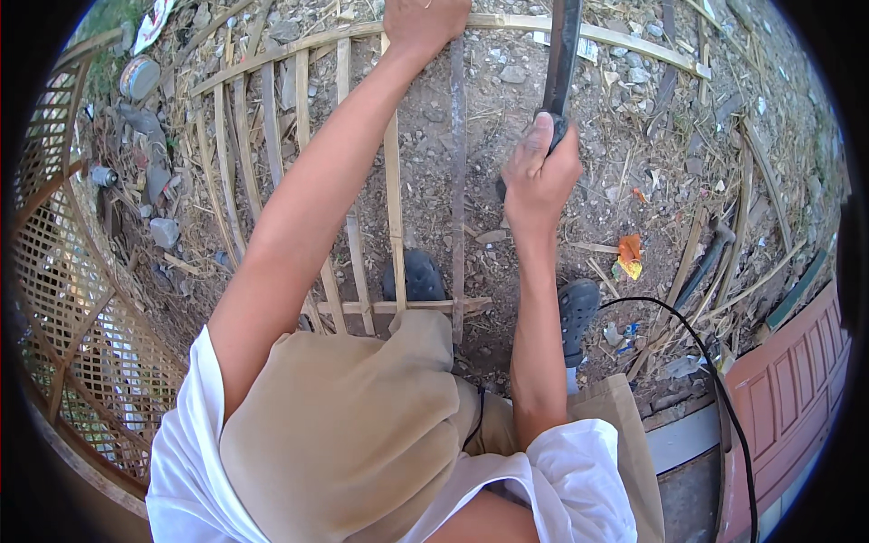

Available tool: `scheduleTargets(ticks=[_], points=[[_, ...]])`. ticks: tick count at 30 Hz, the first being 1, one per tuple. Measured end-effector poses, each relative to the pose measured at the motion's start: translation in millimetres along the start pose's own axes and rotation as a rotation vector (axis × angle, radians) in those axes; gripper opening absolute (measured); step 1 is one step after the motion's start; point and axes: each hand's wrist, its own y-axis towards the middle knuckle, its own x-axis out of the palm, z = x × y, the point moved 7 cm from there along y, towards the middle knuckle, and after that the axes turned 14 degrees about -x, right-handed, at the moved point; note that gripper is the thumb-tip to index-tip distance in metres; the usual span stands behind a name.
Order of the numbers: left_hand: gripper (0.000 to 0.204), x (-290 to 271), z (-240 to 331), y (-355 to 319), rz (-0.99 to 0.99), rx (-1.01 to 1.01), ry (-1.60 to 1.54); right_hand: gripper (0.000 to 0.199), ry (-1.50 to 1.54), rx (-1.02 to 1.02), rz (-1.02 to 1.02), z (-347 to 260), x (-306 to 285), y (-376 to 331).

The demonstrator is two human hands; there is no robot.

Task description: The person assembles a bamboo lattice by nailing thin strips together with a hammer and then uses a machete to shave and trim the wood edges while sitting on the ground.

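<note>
A frame of pale bamboo or wooden slats (394, 181) lies on the ground in front of me, its slats running between a long curved crosspiece (299, 50) and a short near one (471, 304). My left hand (425, 23) is closed at the curved crosspiece, where a slat meets it. The top edge of the picture cuts off part of those fingers. My right hand (543, 172) is wrapped round the black handle of a machete (563, 59), thumb on top. Its long dark blade points away from me, over the crosspiece, and its tip is out of view.
A woven lattice panel (100, 335) stands at the left. Near my right shoe (577, 317) run a black cable (697, 335) and loose sticks. A reddish panelled board (787, 389) lies at the lower right. Stones, a can (140, 79) and litter cover the dirt.
</note>
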Motion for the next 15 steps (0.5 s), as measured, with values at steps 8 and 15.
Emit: scheduleTargets(ticks=[8, 15], points=[[0.021, -3, 3, -9, 0.140, 0.196, 0.061, 0.041, -0.144, 0.009, -0.103, -2, 4, 5], [0.022, -5, 3, 1, -0.072, -0.085, -0.030, 0.035, -0.371, -0.017, -0.188, -2, -1, 8]])
